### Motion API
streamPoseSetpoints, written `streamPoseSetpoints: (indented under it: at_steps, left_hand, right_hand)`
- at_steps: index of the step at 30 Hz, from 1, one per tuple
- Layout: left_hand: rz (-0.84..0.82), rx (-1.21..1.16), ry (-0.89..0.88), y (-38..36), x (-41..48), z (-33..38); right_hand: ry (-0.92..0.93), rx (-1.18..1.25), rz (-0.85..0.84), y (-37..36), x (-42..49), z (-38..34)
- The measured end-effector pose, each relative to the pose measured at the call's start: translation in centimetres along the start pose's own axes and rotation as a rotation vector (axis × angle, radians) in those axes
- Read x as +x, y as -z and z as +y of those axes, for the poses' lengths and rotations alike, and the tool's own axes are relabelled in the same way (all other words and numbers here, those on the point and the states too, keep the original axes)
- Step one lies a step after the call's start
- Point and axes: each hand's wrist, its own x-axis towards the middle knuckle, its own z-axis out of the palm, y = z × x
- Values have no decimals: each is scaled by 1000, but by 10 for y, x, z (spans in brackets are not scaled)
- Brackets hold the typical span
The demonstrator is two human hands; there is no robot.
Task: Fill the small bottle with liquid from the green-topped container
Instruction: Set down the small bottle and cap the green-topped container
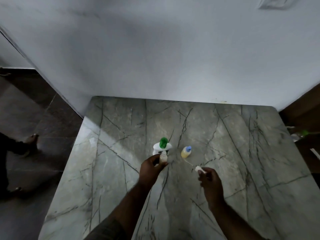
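A white container with a green pump top [162, 144] stands upright near the middle of the marble table [242, 153]. Right in front of it my left hand [151, 168] grips a small pale bottle [163, 157], held upright with its neck showing above my fingers. My right hand [208, 179] is off to the right, pinching a small white cap [199, 169] with a thin tube trailing from it toward the far side. Both hands hover just above the tabletop.
A second small bottle with a blue cap and yellow liquid [186, 152] stands to the right of the green-topped container. A white wall backs the table. Dark floor lies to the left, where another person's feet [29, 142] stand.
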Motion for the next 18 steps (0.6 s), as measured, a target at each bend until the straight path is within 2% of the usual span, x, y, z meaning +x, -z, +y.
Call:
streamPoseSetpoints:
  at_steps: [2, 6, 12, 18]
  left_hand:
    - [7, 4, -3, -2, -2, 3]
    - [13, 13, -33, -7, -8, 11]
    - [-4, 44, -56, -12, -16, 13]
    - [-3, 54, -54, -11, -20, 17]
  right_hand:
    - [51, 114, 39, 9, 0, -29]
    - [198, 243, -98, 13, 6, -87]
    - [547, -278, -238, 6, 18, -141]
    - [642, -428, -331, -3, 19, -169]
